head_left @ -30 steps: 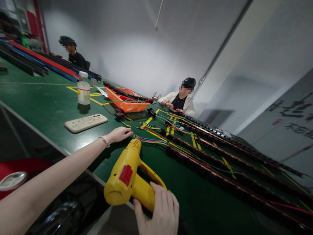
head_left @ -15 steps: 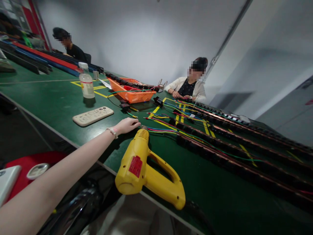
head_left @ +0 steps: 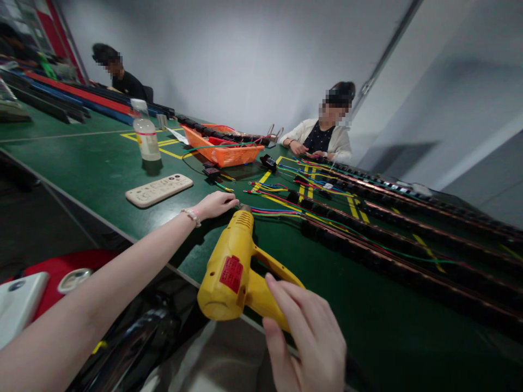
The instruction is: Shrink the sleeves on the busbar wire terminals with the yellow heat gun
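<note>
A yellow heat gun (head_left: 226,267) with a red label lies at the green table's (head_left: 98,163) front edge, its nozzle pointing away from me. Just left of the nozzle is my left hand (head_left: 217,204), a bracelet at its wrist; its fingers are closed at the ends of some coloured wires (head_left: 278,212), and what they pinch is too small to make out. My right hand (head_left: 310,332) is over the gun's handle with its fingers apart, the thumb below the handle. The wires run right to long black bars with copper strips (head_left: 368,253).
Beyond my left hand stand a phone-like beige case (head_left: 159,190), a bottle (head_left: 147,136) and an orange basket (head_left: 223,155). One person (head_left: 322,136) sits across the table, another (head_left: 126,84) at the far left. A red stool (head_left: 53,267) is at lower left.
My right hand has come into view at the lower right and reached the heat gun's handle. My left hand keeps its place beside the nozzle. The view has shifted slightly.
</note>
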### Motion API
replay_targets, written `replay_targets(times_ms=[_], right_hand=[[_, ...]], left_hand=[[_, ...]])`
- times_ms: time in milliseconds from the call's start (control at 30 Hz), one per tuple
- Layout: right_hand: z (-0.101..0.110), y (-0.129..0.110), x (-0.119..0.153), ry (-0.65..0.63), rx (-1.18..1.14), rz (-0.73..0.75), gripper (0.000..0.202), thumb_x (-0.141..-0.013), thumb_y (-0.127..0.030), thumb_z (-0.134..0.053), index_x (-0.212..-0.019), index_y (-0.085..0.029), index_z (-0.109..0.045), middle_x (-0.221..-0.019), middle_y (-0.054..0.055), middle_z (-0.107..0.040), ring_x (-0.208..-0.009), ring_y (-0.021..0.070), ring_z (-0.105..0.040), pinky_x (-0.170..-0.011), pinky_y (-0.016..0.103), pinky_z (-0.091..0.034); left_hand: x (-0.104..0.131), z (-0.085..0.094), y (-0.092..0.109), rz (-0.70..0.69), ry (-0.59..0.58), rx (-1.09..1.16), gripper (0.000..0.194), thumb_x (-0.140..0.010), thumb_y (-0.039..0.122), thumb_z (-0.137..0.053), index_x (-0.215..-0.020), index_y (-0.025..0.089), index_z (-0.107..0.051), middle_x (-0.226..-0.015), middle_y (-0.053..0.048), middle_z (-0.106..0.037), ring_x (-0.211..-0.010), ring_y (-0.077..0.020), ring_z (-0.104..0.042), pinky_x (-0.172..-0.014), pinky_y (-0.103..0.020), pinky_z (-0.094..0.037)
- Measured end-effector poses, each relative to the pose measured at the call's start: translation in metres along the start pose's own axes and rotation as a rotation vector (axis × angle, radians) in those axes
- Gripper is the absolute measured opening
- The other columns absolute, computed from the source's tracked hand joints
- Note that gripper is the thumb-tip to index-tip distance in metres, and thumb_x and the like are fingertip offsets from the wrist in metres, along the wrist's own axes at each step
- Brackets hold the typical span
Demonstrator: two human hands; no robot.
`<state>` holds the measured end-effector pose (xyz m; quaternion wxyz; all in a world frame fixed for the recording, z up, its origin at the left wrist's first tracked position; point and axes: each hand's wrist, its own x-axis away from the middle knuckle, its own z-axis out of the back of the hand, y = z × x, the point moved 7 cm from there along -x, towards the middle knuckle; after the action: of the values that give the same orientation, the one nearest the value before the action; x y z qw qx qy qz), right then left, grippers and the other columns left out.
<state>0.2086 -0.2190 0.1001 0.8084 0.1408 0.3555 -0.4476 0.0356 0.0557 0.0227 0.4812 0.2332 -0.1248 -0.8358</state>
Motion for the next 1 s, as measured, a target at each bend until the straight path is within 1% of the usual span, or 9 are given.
replay_targets(times_ms=[33, 67, 133, 233, 333, 467, 600, 833, 1000], right_hand=[[-0.010, 0.005, -0.002, -0.024, -0.034, -0.014, 0.029, -0.091, -0.028, -0.042, -0.113, -0.019, -0.059, -0.099, 0.005, -0.061, -0.092, 0.0117, -0.055, -0.081, 0.024, -0.043], [-0.018, 0.012, -0.002, -0.040, -0.016, -0.039, 0.028, -0.091, -0.028, -0.042, -0.112, -0.019, -0.059, -0.099, 0.004, -0.061, -0.090, 0.0108, -0.055, -0.079, 0.023, -0.042], [-0.029, 0.024, 0.004, -0.060, 0.106, -0.093, 0.033, -0.091, -0.037, -0.044, -0.115, -0.019, -0.059, -0.099, 0.004, -0.061, -0.087, 0.0124, -0.055, -0.076, 0.025, -0.040], [-0.034, 0.033, 0.017, -0.089, 0.162, -0.079, 0.049, -0.083, -0.051, -0.054, -0.119, -0.018, -0.056, -0.095, 0.003, -0.061, -0.084, 0.0138, -0.054, -0.078, 0.027, -0.039], [-0.027, 0.040, 0.023, -0.087, 0.190, -0.070, 0.055, -0.078, -0.055, -0.059, -0.118, -0.018, -0.055, -0.090, 0.001, -0.061, -0.081, 0.0135, -0.053, -0.077, 0.026, -0.039], [-0.016, 0.053, 0.028, -0.077, 0.257, -0.105, 0.054, -0.080, -0.056, -0.055, -0.120, -0.018, -0.053, -0.093, 0.001, -0.062, -0.084, 0.0137, -0.054, -0.078, 0.026, -0.039], [-0.006, 0.068, 0.040, -0.065, 0.358, -0.158, 0.062, -0.081, -0.062, -0.048, -0.122, -0.016, -0.051, -0.091, 0.004, -0.062, -0.084, 0.0162, -0.055, -0.077, 0.028, -0.040], [0.015, 0.090, 0.056, -0.014, 0.466, -0.156, 0.056, -0.085, -0.060, -0.043, -0.114, -0.014, -0.057, -0.090, 0.005, -0.063, -0.082, 0.0168, -0.055, -0.078, 0.030, -0.039], [0.023, 0.095, 0.061, -0.026, 0.554, -0.127, 0.057, -0.085, -0.061, -0.042, -0.114, -0.013, -0.057, -0.090, 0.006, -0.063, -0.083, 0.0197, -0.054, -0.082, 0.035, -0.038]], left_hand=[[0.000, 0.000, 0.000, -0.001, 0.004, 0.002, 0.042, -0.090, 0.046, -0.032, -0.071, 0.015, -0.052, -0.066, -0.002, -0.051, -0.059, -0.0106, -0.041, -0.056, -0.024, -0.027], [0.000, 0.000, 0.000, -0.004, 0.008, 0.004, 0.041, -0.090, 0.046, -0.032, -0.071, 0.015, -0.051, -0.066, -0.002, -0.052, -0.059, -0.0106, -0.041, -0.057, -0.024, -0.027], [0.001, 0.000, 0.001, -0.014, 0.013, 0.006, 0.041, -0.090, 0.046, -0.032, -0.071, 0.015, -0.051, -0.067, -0.002, -0.053, -0.059, -0.0107, -0.042, -0.057, -0.024, -0.028], [0.001, 0.000, 0.000, -0.026, 0.015, 0.007, 0.042, -0.090, 0.047, -0.033, -0.072, 0.015, -0.051, -0.068, -0.002, -0.053, -0.060, -0.0111, -0.043, -0.057, -0.024, -0.028], [0.001, -0.001, -0.003, -0.029, 0.015, 0.012, 0.042, -0.090, 0.048, -0.033, -0.072, 0.015, -0.051, -0.066, -0.002, -0.052, -0.060, -0.0112, -0.044, -0.057, -0.023, -0.028], [0.002, -0.002, -0.005, -0.023, 0.014, 0.015, 0.041, -0.090, 0.049, -0.034, -0.073, 0.016, -0.051, -0.066, -0.001, -0.052, -0.059, -0.0106, -0.044, -0.056, -0.023, -0.028], [0.002, -0.001, -0.004, -0.015, 0.015, 0.015, 0.041, -0.089, 0.048, -0.034, -0.073, 0.016, -0.052, -0.067, -0.001, -0.054, -0.060, -0.0108, -0.045, -0.057, -0.023, -0.029], [0.003, 0.000, 0.000, -0.007, 0.001, 0.002, 0.040, -0.089, 0.048, -0.034, -0.074, 0.016, -0.054, -0.067, -0.002, -0.055, -0.059, -0.0116, -0.045, -0.056, -0.023, -0.030], [0.004, 0.000, 0.000, 0.006, -0.015, -0.022, 0.040, -0.090, 0.048, -0.033, -0.075, 0.017, -0.054, -0.069, -0.002, -0.056, -0.061, -0.0123, -0.047, -0.057, -0.023, -0.030]])
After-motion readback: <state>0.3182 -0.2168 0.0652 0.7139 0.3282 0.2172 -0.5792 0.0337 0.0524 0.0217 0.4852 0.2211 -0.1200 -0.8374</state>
